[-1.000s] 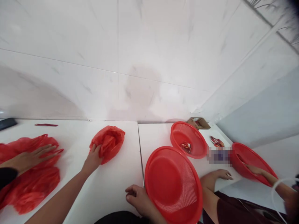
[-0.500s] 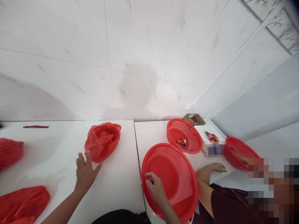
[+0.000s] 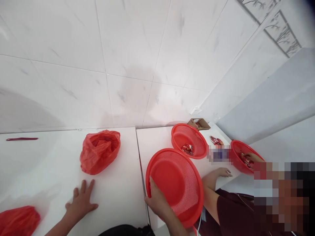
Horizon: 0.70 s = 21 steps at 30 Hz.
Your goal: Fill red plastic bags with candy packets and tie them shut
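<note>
Red plastic fills our right hand [image 3: 157,198]: the thumb lies inside a wide, round red plastic basket [image 3: 169,178] with a perforated mesh wall, and the fingers close with it on the thick rim in a narrow pinch. That basket stands on the white tabletop [image 3: 49,173], right in front of us. Our left hand [image 3: 81,203] is open wide, fingers spread, palm down on the tabletop, holding nothing. Just beyond it lies a crumpled, thin red plastic bag [image 3: 99,152], its glossy folds bunched, and a second red plastic bag [image 3: 18,220] sits at the near left corner. Past our basket stands a red mesh basket [image 3: 189,132] with red foil packets inside. A co-worker in a dark maroon sleeve [image 3: 228,209] rests one hand [image 3: 218,173] on the table and reaches the other hand [image 3: 249,158] into a third red basket [image 3: 236,165].
</note>
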{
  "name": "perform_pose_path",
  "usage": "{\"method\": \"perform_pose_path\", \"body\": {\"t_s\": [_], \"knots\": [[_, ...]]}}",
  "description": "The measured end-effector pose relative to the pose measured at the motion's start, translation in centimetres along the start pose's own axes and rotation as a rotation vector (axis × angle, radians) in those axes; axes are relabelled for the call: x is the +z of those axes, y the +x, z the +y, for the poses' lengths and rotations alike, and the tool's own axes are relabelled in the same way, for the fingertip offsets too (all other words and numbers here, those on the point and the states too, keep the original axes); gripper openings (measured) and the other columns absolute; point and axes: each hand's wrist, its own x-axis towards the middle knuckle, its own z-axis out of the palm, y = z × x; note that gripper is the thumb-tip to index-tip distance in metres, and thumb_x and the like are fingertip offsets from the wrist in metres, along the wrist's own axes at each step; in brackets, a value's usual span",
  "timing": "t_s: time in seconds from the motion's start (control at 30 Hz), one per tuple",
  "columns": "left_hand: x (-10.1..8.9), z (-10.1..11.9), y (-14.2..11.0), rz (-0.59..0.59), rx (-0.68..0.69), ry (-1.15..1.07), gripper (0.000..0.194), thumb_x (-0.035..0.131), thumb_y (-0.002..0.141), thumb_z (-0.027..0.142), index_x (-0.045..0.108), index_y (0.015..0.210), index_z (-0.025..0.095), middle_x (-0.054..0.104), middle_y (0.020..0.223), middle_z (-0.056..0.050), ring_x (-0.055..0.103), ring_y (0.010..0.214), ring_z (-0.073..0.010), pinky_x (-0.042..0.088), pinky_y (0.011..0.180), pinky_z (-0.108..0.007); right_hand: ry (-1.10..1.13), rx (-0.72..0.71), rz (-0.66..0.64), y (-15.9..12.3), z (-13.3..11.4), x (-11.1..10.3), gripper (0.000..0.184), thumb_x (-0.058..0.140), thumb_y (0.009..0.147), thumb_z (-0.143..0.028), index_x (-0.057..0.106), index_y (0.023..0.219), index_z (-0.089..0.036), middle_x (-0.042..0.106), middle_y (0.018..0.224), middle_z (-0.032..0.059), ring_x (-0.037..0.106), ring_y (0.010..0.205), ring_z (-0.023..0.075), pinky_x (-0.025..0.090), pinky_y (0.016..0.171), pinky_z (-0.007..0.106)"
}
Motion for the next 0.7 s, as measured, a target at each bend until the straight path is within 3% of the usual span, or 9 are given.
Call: {"method": "perform_pose_path", "body": {"t_s": [0.1,0.23,0.37,0.53,0.6,0.7], "knots": [[-0.1,-0.1,0.1,-0.004,-0.002,-0.005,0.095,0.058,0.069,0.036,0.016,0.153,0.023,0.000,0.162,-0.012,0.012,0.143,-0.0456,0.038,0.091,-0.065,0.047,0.024,-0.045,0.3,0.3,-1.1,0.087,0.063,0.074,-0.025,0.022,0.151,-0.022,0.032,0.154,0.0087,0.033,0.139,0.0229,0.028,0.113,0.038],[0.2,0.0,0.1,-0.011,-0.009,0.018,0.095,0.058,0.070,0.035,0.015,0.153,0.024,-0.001,0.162,-0.012,0.011,0.143,-0.0451,0.038,0.091,-0.065,0.098,0.023,-0.054,1.1,0.6,-2.8,0.067,0.059,0.082,-0.040,0.041,0.143,-0.021,0.048,0.144,0.0100,0.045,0.130,0.0240,0.036,0.107,0.039],[0.3,0.1,0.0,-0.009,-0.009,0.054,0.096,0.060,0.070,0.034,0.013,0.153,0.024,-0.002,0.162,-0.012,0.012,0.143,-0.0448,0.039,0.091,-0.064,0.088,-0.029,0.030,2.1,0.3,-3.8,0.052,0.053,0.086,-0.040,0.052,0.134,-0.021,0.055,0.137,0.0095,0.050,0.125,0.0237,0.040,0.102,0.037],[0.2,0.1,-0.1,-0.009,-0.008,0.070,0.096,0.059,0.072,0.034,0.010,0.154,0.024,-0.002,0.162,-0.012,0.011,0.144,-0.0442,0.039,0.091,-0.063,0.045,-0.077,0.068,2.9,-0.5,-3.3,0.043,0.057,0.082,-0.035,0.061,0.123,-0.023,0.066,0.120,0.0070,0.060,0.109,0.0224,0.046,0.093,0.036],[0.2,0.1,-0.1,-0.009,-0.004,0.062,0.096,0.059,0.071,0.034,0.010,0.154,0.023,-0.002,0.162,-0.012,0.011,0.144,-0.0442,0.039,0.090,-0.063,0.101,-0.068,0.189,3.4,-0.6,-4.0,0.034,0.061,0.078,-0.035,0.069,0.109,-0.024,0.071,0.107,0.0058,0.064,0.098,0.0228,0.048,0.088,0.035],[0.2,0.1,-0.1,-0.011,-0.003,0.054,0.098,0.060,0.070,0.034,0.010,0.153,0.024,-0.004,0.162,-0.012,0.011,0.144,-0.0438,0.040,0.090,-0.062,0.274,-0.010,0.555,5.0,0.0,-7.4,0.034,0.064,0.074,-0.035,0.069,0.104,-0.021,0.069,0.109,0.0077,0.063,0.100,0.0235,0.048,0.088,0.033]]}}
